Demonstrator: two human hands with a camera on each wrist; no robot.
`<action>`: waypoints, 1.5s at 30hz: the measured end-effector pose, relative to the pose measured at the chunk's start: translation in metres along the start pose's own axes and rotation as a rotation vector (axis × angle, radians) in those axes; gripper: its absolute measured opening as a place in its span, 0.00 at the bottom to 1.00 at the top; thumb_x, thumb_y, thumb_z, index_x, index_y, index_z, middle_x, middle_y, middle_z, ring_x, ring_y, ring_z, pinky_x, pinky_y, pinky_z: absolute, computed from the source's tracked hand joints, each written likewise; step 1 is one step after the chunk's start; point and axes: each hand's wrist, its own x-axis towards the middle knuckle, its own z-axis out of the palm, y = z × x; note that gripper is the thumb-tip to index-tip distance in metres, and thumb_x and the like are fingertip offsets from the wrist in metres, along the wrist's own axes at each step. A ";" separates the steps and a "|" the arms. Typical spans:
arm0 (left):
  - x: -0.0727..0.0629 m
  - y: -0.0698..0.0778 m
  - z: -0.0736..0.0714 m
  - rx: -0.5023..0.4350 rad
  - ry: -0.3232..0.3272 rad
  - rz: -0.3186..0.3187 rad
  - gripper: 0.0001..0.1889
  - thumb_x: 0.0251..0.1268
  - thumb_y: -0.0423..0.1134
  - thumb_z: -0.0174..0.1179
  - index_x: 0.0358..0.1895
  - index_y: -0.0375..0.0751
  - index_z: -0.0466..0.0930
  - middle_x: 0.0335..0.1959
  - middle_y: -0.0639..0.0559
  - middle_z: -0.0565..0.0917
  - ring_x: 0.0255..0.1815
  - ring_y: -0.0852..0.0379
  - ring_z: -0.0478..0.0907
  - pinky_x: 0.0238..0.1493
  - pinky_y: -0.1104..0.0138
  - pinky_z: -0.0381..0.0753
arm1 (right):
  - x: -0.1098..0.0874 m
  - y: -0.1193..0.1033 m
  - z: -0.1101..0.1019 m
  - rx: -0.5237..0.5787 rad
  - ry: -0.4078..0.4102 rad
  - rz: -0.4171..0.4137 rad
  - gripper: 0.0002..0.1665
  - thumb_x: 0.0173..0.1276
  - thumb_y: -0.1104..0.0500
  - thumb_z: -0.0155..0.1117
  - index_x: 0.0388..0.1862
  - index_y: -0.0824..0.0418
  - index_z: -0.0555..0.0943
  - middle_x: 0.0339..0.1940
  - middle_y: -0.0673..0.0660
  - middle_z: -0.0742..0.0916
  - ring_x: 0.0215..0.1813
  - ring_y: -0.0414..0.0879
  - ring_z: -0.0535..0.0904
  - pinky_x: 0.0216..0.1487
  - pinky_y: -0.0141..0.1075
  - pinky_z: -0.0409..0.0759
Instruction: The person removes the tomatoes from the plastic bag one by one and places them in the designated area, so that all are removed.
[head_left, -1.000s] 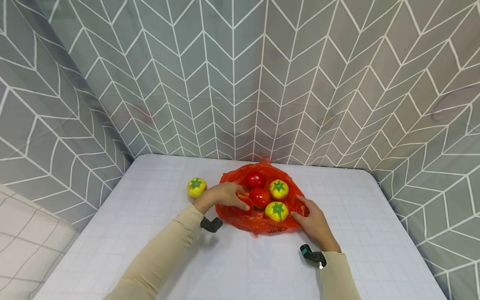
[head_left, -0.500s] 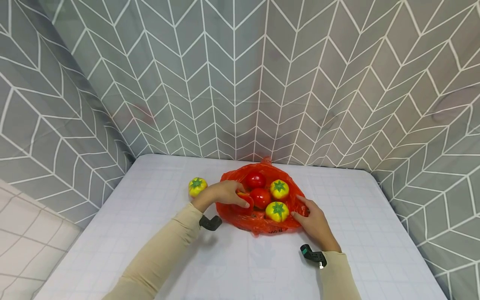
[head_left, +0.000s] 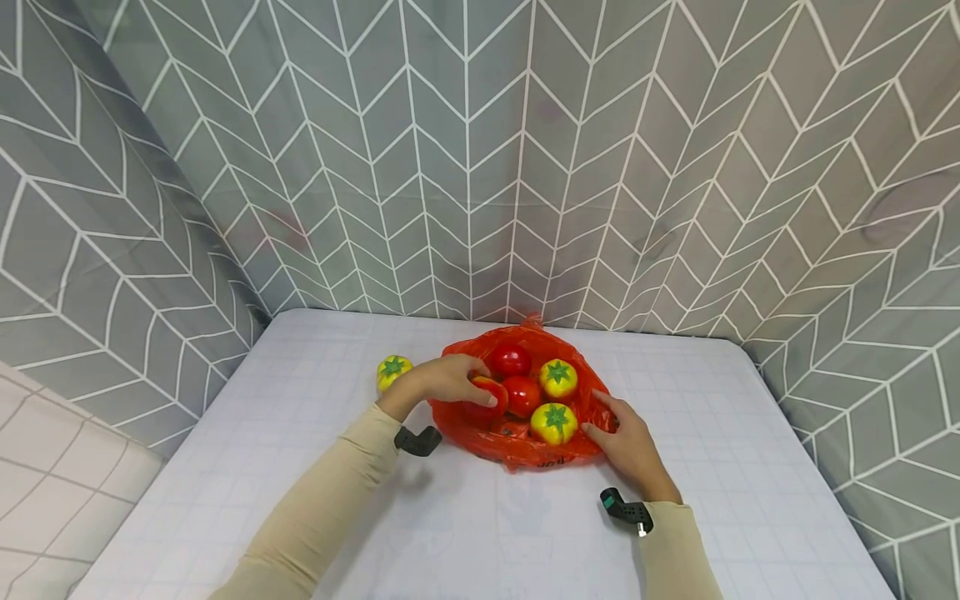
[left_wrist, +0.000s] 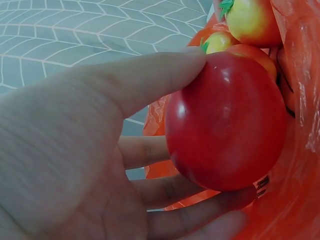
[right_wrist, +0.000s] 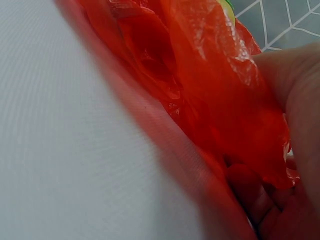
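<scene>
My left hand (head_left: 442, 380) grips a glossy red tomato (left_wrist: 225, 125), thumb on its upper side and fingers beneath, at the left part of an open red plastic bag (head_left: 480, 446). Inside the bag, right beside it, sit two red tomatoes, one of them the near red tomato (head_left: 522, 396), and two with yellow tops and green star-shaped leaves, such as the front yellow-topped tomato (head_left: 553, 423). At the bag's right edge, my right hand (head_left: 630, 442) holds the thin plastic between thumb and fingers; folds of the bag (right_wrist: 210, 95) cover part of those fingers.
Another yellow-topped tomato (head_left: 393, 371) lies on the white-covered table (head_left: 480, 533), left of the bag and just behind my left wrist. A grey patterned curtain (head_left: 495, 167) hangs along the table's back edge and both sides.
My left hand has risen slightly and shifted a little left, with the red tomato in its grip. My right hand stays in place at the bag's edge.
</scene>
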 end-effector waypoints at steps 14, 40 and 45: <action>-0.003 -0.005 0.002 -0.052 0.100 0.019 0.28 0.57 0.52 0.72 0.60 0.47 0.79 0.52 0.54 0.80 0.55 0.51 0.74 0.46 0.58 0.85 | 0.001 0.000 0.001 -0.017 -0.001 -0.008 0.39 0.71 0.50 0.65 0.76 0.59 0.65 0.70 0.66 0.72 0.71 0.64 0.65 0.68 0.63 0.65; -0.038 -0.018 0.037 -0.181 0.394 0.147 0.32 0.57 0.44 0.74 0.65 0.49 0.73 0.61 0.55 0.77 0.64 0.51 0.71 0.65 0.50 0.73 | 0.001 -0.001 -0.001 0.006 0.038 0.010 0.38 0.71 0.52 0.66 0.76 0.56 0.66 0.73 0.66 0.70 0.73 0.65 0.64 0.67 0.59 0.69; -0.040 -0.017 0.039 -0.177 0.409 0.174 0.31 0.58 0.44 0.73 0.65 0.50 0.72 0.60 0.56 0.76 0.63 0.53 0.71 0.65 0.52 0.74 | -0.001 -0.003 -0.002 0.014 0.034 0.016 0.38 0.71 0.51 0.65 0.77 0.56 0.66 0.73 0.67 0.70 0.72 0.65 0.65 0.65 0.58 0.71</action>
